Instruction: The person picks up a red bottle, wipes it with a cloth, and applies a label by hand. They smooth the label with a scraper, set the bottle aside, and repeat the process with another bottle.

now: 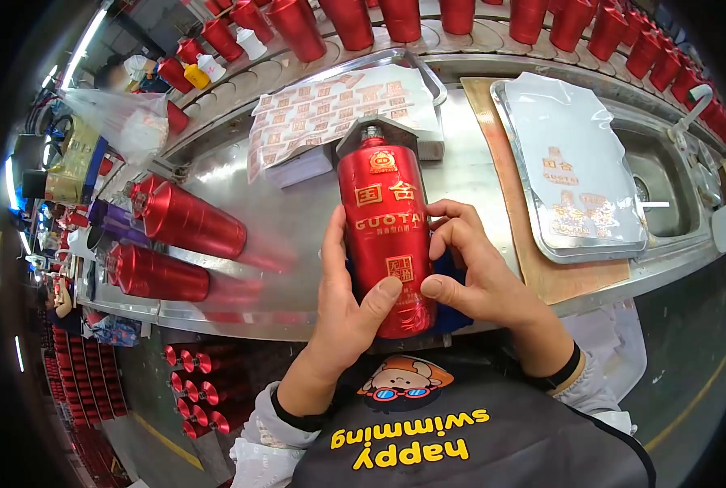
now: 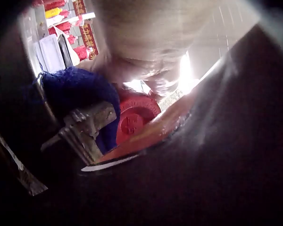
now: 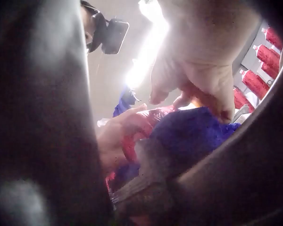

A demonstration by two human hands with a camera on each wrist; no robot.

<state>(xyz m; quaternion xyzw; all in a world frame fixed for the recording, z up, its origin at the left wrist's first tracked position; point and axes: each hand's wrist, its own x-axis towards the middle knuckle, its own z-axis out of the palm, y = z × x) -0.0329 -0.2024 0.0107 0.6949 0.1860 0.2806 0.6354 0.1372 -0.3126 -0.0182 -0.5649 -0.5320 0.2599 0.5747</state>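
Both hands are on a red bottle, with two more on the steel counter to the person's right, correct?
The side is wrong: the head view shows the other two bottles on the steel counter to the person's left. The left hand and right hand are on a red bottle, as stated.

- To your left, two bottles (image 1: 194,221) are on the surface (image 1: 294,236).
- To your right, a tray (image 1: 595,255) rests on a board (image 1: 570,282), beside the sink (image 1: 690,207).
- Behind these runs a row of bottles (image 1: 400,18).
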